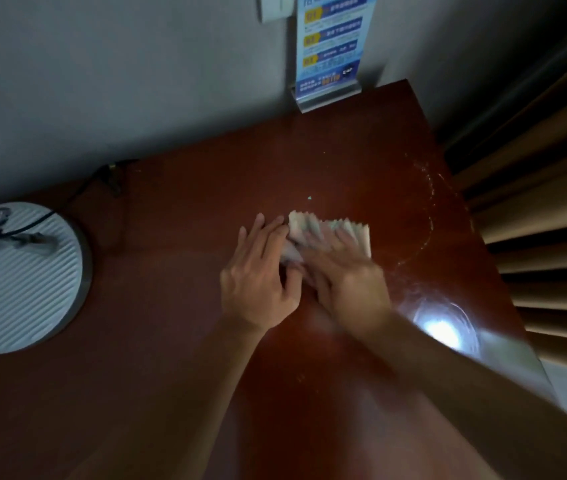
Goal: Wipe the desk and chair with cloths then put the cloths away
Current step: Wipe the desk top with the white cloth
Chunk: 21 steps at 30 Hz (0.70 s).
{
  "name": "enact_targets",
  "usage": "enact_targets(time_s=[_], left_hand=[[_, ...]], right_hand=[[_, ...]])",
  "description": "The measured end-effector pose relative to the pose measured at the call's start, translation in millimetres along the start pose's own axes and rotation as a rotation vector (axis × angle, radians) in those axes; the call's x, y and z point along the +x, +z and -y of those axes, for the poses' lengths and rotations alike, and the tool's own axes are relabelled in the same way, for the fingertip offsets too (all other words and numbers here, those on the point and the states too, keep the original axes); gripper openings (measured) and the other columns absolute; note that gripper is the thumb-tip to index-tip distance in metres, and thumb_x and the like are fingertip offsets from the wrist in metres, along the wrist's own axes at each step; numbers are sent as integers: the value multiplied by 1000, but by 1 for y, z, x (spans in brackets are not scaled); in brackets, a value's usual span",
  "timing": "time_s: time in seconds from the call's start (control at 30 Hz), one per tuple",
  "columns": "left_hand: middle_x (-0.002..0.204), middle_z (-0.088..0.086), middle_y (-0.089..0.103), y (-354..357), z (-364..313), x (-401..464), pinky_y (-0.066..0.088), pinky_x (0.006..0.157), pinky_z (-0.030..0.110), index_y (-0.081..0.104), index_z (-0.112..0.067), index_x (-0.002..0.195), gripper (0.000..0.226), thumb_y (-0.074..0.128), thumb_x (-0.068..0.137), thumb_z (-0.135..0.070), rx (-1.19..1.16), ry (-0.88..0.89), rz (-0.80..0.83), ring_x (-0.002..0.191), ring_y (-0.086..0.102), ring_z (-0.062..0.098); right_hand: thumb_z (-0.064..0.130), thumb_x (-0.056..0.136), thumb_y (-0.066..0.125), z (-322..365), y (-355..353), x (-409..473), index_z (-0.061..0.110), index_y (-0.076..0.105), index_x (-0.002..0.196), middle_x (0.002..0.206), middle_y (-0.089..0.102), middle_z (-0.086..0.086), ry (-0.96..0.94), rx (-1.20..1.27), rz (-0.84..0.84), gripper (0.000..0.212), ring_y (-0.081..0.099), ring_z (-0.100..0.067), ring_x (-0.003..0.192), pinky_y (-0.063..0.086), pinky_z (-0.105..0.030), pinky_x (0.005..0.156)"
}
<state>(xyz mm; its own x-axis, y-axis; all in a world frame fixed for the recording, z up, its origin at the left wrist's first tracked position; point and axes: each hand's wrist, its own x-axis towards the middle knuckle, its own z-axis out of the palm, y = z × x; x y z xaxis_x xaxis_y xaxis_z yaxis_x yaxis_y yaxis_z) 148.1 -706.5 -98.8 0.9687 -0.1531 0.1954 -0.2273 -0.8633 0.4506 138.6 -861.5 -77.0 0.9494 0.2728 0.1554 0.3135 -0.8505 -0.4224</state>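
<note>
A pale cloth [313, 226] with a zigzag edge lies folded on the dark red-brown desk [188, 341], a little right of its middle. My right hand [348, 282] presses flat on top of the cloth and is blurred by motion. My left hand [261, 275] rests beside it on the cloth's left end, fingers stretched forward and touching the fabric. Both hands cover most of the cloth; only its far edge shows. Wet streaks [427, 216] curve across the desk to the right. No chair is in view.
A round ribbed lamp base [26, 289] with a black cable sits at the desk's left. A blue sign in a clear stand [327, 64] leans at the wall behind. Tan curtains [534, 220] hang past the desk's right edge. Glare [441, 330] shines near the right edge.
</note>
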Motion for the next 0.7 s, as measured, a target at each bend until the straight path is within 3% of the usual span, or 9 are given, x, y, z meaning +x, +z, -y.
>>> enact_targets(time_s=[0.07,0.17,0.23,0.33,0.43,0.5,0.57,0.63,0.7], left_hand=[[135,6,62,0,-2,1,41,112,46,64,-8,126,46,54,83,-22,14,-7,-11,136,48,27],[134,7,63,0,-3,1,39,113,46,64,-6,124,42,55,84,-17,32,-8,-15,135,49,27],[130,9,65,1,-3,1,40,112,47,65,-5,121,39,56,84,-13,41,-1,-26,134,51,28],[122,12,66,4,0,2,42,110,47,66,-4,114,32,56,84,-9,56,-4,-45,130,54,28],[124,11,66,5,1,1,44,108,47,67,-4,114,32,54,86,-9,64,20,-70,129,55,28],[125,11,65,7,1,1,45,108,46,66,-4,116,32,52,89,-11,68,18,-75,129,54,27],[127,11,64,8,1,1,43,111,45,66,-4,118,32,52,90,-11,65,16,-78,129,54,27],[127,12,63,9,2,1,42,111,45,65,-4,117,31,53,88,-10,54,27,-80,127,55,28],[123,12,61,7,4,3,46,106,43,64,-4,113,30,55,85,-10,31,20,-74,120,56,28]], right_hand=[[31,97,44,-32,-12,40,20,69,120,126,65,-10,157,-48,-9,36,59,-31,119,53,-38,90],[24,98,50,-51,-15,88,24,65,124,128,62,-9,411,-71,-48,30,54,-30,123,45,-39,96],[21,95,55,-23,0,74,20,67,122,126,64,-13,270,-94,-6,30,56,-34,120,49,-42,94],[25,96,47,0,8,43,14,68,121,130,63,-13,-32,-42,21,35,57,-32,124,45,-43,102],[37,98,40,-43,-1,91,23,59,133,135,58,-12,158,-124,22,42,53,-32,124,48,-42,95],[32,99,43,-73,-9,128,25,58,131,134,55,-11,363,-174,-54,36,48,-30,125,40,-41,102],[27,99,45,-65,-5,132,23,59,129,135,54,-14,436,-172,-87,34,45,-32,128,31,-41,109],[17,94,54,-29,7,106,15,60,131,135,55,-19,323,-123,-45,37,49,-38,126,41,-46,106],[9,89,62,4,17,71,12,65,126,130,61,-18,92,-34,5,38,54,-40,124,44,-49,105]])
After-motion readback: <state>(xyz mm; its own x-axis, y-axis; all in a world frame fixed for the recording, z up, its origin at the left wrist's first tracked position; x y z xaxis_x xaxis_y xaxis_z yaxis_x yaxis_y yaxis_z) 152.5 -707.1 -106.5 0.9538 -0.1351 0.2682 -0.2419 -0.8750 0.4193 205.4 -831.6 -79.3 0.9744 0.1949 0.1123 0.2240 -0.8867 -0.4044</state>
